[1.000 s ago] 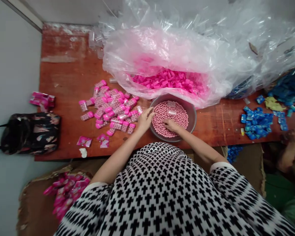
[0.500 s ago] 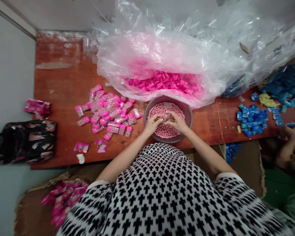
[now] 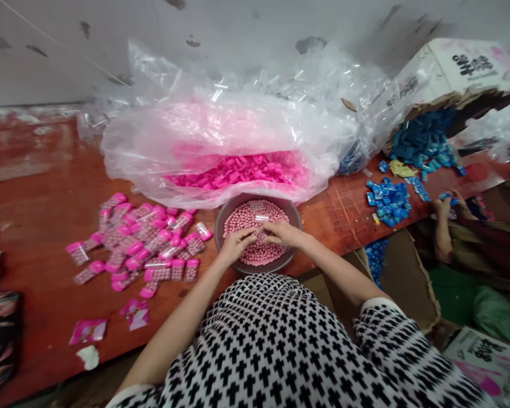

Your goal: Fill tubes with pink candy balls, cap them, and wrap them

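A grey bowl (image 3: 296, 218) of small pink balls (image 3: 255, 258) stands at the table's front edge. Over the balls, my left hand (image 3: 237, 245) points inward from the left, fingers bent together. Facing it, my right hand (image 3: 283, 233) has curled fingers. Their fingertips nearly meet around something small and clear that I cannot make out. Just behind the fingertips, a clear plastic container (image 3: 262, 218) lies on the balls. Left of the bowl is a pile of small clear bottles (image 3: 153, 243) with pink caps, filled with pink balls.
Behind the bowl sprawls a clear plastic bag (image 3: 153, 164) holding pink caps (image 3: 246, 173). Blue packets (image 3: 389, 201) lie to the right, near another person's hands (image 3: 444, 207). Pink wrappers (image 3: 89, 330) and a black floral bag (image 3: 0, 340) are at left.
The view has turned to the right, so the table contents appear farther left and lower. My hands stay over the bowl, their fingertips still close together. More of the other person now shows.
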A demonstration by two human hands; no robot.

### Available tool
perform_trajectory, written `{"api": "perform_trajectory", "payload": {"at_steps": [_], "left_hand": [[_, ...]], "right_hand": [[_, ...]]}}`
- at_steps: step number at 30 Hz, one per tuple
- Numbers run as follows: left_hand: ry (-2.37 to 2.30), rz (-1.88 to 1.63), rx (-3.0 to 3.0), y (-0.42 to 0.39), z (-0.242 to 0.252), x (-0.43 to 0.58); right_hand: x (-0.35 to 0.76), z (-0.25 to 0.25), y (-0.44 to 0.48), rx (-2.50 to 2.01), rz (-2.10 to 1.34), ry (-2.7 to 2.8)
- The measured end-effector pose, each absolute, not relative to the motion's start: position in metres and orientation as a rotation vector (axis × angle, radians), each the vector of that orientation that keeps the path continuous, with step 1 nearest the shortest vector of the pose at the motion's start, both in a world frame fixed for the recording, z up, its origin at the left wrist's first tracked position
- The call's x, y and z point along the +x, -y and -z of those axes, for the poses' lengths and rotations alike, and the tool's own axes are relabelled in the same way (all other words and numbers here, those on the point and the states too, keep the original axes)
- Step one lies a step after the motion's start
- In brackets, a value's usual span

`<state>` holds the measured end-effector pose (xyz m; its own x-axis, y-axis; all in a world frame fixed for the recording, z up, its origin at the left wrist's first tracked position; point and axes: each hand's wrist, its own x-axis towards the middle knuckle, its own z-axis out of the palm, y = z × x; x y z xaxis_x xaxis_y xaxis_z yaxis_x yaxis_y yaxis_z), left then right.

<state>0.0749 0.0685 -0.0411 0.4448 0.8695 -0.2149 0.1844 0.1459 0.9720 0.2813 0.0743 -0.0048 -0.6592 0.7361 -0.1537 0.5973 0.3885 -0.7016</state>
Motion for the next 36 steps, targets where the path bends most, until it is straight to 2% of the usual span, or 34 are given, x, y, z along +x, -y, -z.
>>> {"api": "perform_trajectory", "payload": {"at_steps": [5, 12, 18, 21, 24, 29, 36], "left_hand": [[-1.022, -0.625, 1.363, -0.068, 0.047, 0.083], [-1.064, -0.586, 1.31, -0.081, 0.065, 0.084], [-1.196, -0.646, 1.441, -0.089, 0.069, 0.065], [-1.282, -0.697, 1.29, -0.088, 0.07, 0.059], [-1.192, -0.752, 0.993, -0.085, 0.066, 0.064], [-1.013, -0.834, 0.679, -0.085, 0.048, 0.083], [-1.017, -0.918, 0.639, -0.09, 0.035, 0.085]], "right_hand": [[0.286, 0.011, -0.069, -1.267, -1.089, 2.471], [0.277, 0.037, -0.07, -1.375, -1.445, 1.918], [0.289, 0.019, -0.094, -1.428, -1.087, 2.481], [0.314, 0.008, -0.129, -1.569, -0.866, 2.284], [0.339, 0.009, -0.174, -1.97, -0.499, 2.057], [0.343, 0.028, -0.226, -2.406, -0.432, 2.22], [0.346, 0.027, -0.226, -2.435, -0.343, 2.154]]}}
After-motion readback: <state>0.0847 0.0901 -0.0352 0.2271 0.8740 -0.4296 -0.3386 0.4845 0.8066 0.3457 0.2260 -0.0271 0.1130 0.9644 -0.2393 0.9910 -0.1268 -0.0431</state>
